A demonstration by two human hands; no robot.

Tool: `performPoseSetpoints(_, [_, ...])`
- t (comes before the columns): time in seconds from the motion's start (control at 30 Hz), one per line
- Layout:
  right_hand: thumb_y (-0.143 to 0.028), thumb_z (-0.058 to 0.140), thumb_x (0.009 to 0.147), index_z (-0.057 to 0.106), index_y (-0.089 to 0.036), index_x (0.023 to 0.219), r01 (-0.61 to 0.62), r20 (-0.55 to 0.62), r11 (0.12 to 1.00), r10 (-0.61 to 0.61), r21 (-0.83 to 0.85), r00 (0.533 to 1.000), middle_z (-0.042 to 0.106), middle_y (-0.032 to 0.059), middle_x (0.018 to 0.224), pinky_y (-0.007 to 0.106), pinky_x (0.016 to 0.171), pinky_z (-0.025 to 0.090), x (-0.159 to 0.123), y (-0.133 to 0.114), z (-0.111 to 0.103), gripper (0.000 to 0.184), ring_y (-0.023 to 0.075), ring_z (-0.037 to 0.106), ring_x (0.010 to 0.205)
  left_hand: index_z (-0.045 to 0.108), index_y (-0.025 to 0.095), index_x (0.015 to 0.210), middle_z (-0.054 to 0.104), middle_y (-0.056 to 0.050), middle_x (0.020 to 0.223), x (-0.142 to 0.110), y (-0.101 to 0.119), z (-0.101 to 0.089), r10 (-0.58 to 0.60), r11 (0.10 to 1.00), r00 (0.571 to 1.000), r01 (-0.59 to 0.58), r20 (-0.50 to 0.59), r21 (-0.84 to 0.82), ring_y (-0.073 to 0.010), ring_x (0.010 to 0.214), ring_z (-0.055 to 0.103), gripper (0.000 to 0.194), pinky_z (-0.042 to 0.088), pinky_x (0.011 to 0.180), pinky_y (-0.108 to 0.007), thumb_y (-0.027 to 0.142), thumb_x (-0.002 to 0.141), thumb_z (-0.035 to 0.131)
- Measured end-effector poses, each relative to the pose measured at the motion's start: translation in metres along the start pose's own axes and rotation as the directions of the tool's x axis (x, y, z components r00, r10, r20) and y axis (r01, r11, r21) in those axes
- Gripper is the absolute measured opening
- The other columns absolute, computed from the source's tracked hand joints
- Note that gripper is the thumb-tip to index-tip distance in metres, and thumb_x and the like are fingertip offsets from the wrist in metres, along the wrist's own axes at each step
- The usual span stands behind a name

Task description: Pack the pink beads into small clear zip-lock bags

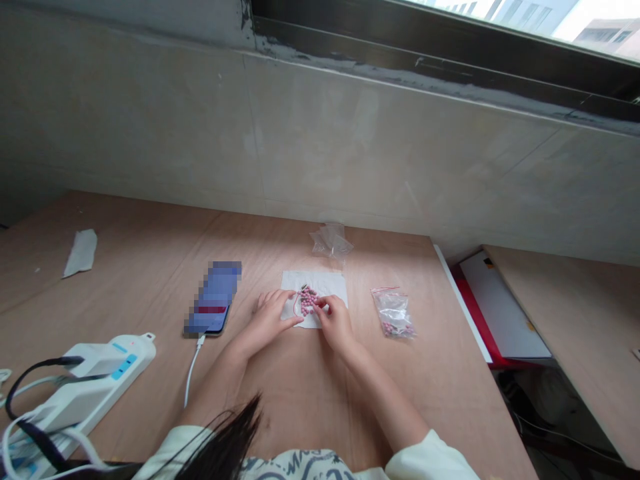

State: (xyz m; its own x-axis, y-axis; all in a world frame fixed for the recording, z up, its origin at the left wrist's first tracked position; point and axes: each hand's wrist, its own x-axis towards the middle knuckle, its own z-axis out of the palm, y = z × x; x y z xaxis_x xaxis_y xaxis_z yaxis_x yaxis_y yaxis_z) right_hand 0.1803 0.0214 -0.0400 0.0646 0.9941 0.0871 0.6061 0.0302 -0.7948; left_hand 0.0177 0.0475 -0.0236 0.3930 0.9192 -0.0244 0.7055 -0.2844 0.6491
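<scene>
1. As we look down at the plywood tabletop [150, 233], a crumpled white scrap [81, 253], paper or cloth, lies well apart at about 10 o'clock from the hands.
2. At 8 o'clock and nearest us sits a white power strip [103, 380] with blue switches and bunched cords. Beyond it lies a phone [213, 297], its screen pixelated, with a white charging cable [193, 370] in its lower end; it probably lies here so the cable can reach the power.
3. Our left hand [267, 320] rests on a white sheet [333, 287], its left fingers [270, 300] open and spread low, gripping nothing, apparently steadying the sheet.
4. Between the hands, at the sheet's middle, lies a cluster of pink beads [307, 300]. Its long axis runs roughly from 12 to 6 o'clock, with a small green piece at the 12 o'clock end.
5. Our right hand [336, 325] comes in from 4 o'clock, its right fingers [320, 308] drawn together at the cluster's edge; whether they pinch a bead we cannot tell.
6. A crumpled clear plastic bag [331, 241] lies at 12 o'clock. At 3 o'clock, within the right hand's reach, lies a small zip bag of pink beads [393, 313].
7. Farther out at 3 o'clock, a white board with a red edge [500, 313] sits past the tabletop's corner.
</scene>
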Motion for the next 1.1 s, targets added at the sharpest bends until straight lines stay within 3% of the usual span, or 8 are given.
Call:
performPoseSetpoints(0.1, [-0.018,0.049,0.073,0.057,-0.018,0.08,0.041,0.015,0.997,-0.042,0.066,0.999,0.057,0.004,0.078,0.028,0.069,0.039,0.002,-0.01,0.001,0.011,0.0152,0.049,0.072,0.048,0.02,0.1,0.055,-0.006,0.103,0.0,-0.004,0.004,0.015,1.0,1.0,-0.015,-0.006,0.018,-0.0227,0.098,0.047,0.041,0.031,0.086,-0.037,0.039,0.066,0.058])
performPoseSetpoints(0.37, [-0.011,0.049,0.069,0.056,-0.017,0.074,-0.012,0.0,0.997,0.012,-0.071,1.0,0.054,0.0063,0.081,0.029,0.07,0.039,-0.009,0.003,0.01,0.011,0.0179,0.047,0.08,0.046,0.019,0.102,0.054,-0.007,0.107,0.0,-0.003,-0.005,-0.001,1.0,1.0,0.001,-0.002,0.018,-0.0223,0.102,0.045,0.04,0.028,0.089,-0.037,0.037,0.067,0.057])
performPoseSetpoints(0.63, [-0.022,0.049,0.074,0.059,-0.02,0.083,0.036,0.006,0.992,-0.037,0.122,0.999,0.059,0.0047,0.082,0.027,0.066,0.039,0.002,-0.014,0.005,0.013,0.0154,0.049,0.074,0.048,0.022,0.1,0.056,-0.005,0.104,0.001,-0.001,-0.002,-0.005,1.0,1.0,0.005,-0.001,0.024,-0.0226,0.1,0.047,0.039,0.029,0.087,-0.037,0.037,0.066,0.058])
performPoseSetpoints(0.77, [-0.017,0.048,0.072,0.056,-0.017,0.077,-0.024,-0.071,0.999,0.022,-0.03,0.997,0.056,0.0059,0.079,0.031,0.071,0.038,0.0,-0.002,0.009,0.01,0.018,0.047,0.078,0.046,0.021,0.101,0.055,-0.005,0.105,-0.001,0.001,-0.004,-0.003,1.0,1.0,0.003,-0.002,0.013,-0.0223,0.101,0.046,0.039,0.028,0.087,-0.037,0.036,0.067,0.057])
performPoseSetpoints(0.9, [-0.014,0.047,0.071,0.055,-0.016,0.073,-0.051,-0.062,0.994,0.045,-0.094,0.997,0.055,0.0064,0.077,0.031,0.07,0.037,-0.001,0.006,0.012,0.008,0.0186,0.046,0.078,0.046,0.021,0.102,0.055,-0.005,0.105,-0.002,0.003,-0.005,-0.007,1.0,1.0,0.007,0.001,0.011,-0.0224,0.1,0.046,0.039,0.028,0.088,-0.037,0.037,0.067,0.056])
performPoseSetpoints(1.1, [-0.021,0.049,0.073,0.058,-0.019,0.077,-0.008,-0.014,0.994,0.009,0.106,1.0,0.059,0.0039,0.078,0.027,0.065,0.038,0.006,-0.011,0.005,0.01,0.0153,0.049,0.071,0.047,0.021,0.101,0.055,-0.006,0.106,0.002,0.0,-0.002,-0.008,1.0,1.0,0.007,0.004,0.006,-0.0229,0.099,0.046,0.039,0.028,0.088,-0.039,0.036,0.067,0.058])
